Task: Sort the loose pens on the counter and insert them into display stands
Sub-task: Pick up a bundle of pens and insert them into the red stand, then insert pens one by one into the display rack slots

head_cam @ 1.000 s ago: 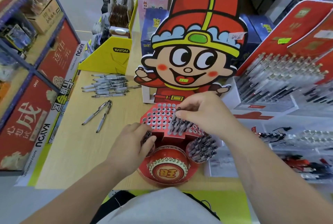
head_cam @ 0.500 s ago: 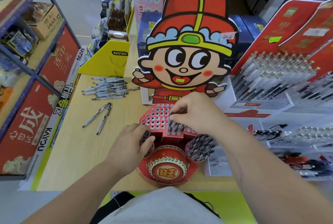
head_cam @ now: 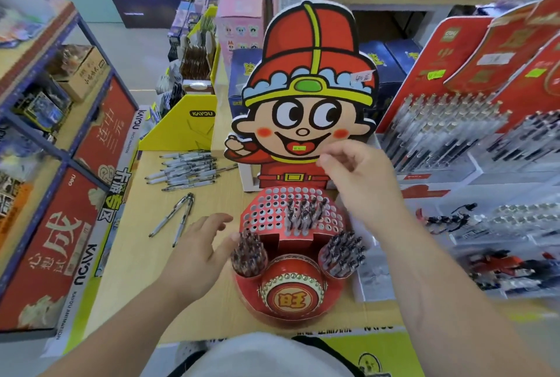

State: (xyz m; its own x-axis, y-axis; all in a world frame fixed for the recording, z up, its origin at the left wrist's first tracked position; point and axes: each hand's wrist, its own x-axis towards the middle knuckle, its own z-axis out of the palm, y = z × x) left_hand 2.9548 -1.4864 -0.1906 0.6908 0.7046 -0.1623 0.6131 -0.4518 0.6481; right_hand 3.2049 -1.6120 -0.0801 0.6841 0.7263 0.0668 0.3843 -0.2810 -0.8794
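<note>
From the head camera, the left hand (head_cam: 197, 252), fingers spread and empty, rests beside the left pen cup of the red cardboard cartoon display stand (head_cam: 291, 288). The right hand (head_cam: 360, 182), fingers loosely curled on nothing, hovers above the stand's perforated tier. Loose white pens (head_cam: 185, 170) lie far left on the wooden tabletop (head_cam: 136, 270).

I read KAYOU on the yellow box (head_cam: 202, 113), 旺 on the stand (head_cam: 291, 299), and 成 on the left red panel (head_cam: 65, 231).
</note>
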